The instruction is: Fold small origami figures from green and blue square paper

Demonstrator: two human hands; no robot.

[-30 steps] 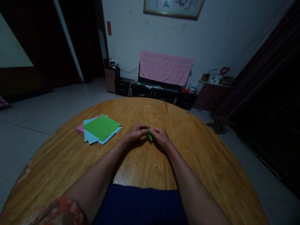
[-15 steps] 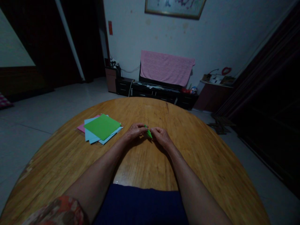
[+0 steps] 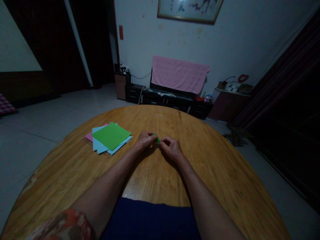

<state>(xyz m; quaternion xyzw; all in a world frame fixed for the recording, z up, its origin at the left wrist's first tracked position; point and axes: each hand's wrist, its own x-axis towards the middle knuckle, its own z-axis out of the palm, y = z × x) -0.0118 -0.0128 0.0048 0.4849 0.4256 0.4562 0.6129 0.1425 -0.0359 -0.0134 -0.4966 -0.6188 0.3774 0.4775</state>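
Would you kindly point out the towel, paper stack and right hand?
Towel [image 3: 180,74]: head view, middle of cloth.
Paper stack [image 3: 111,136]: head view, green top sheet.
Right hand [image 3: 173,148]: head view, back of hand.

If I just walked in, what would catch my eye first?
Probably the bright green square paper sheet, topping a stack of pale blue and pink sheets on the left of the round brown wooden table. Next, near the picture's middle, the left hand pinches a small green paper piece, with the right hand close beside it. Farther back, a pink cloth hangs before the pale wall.
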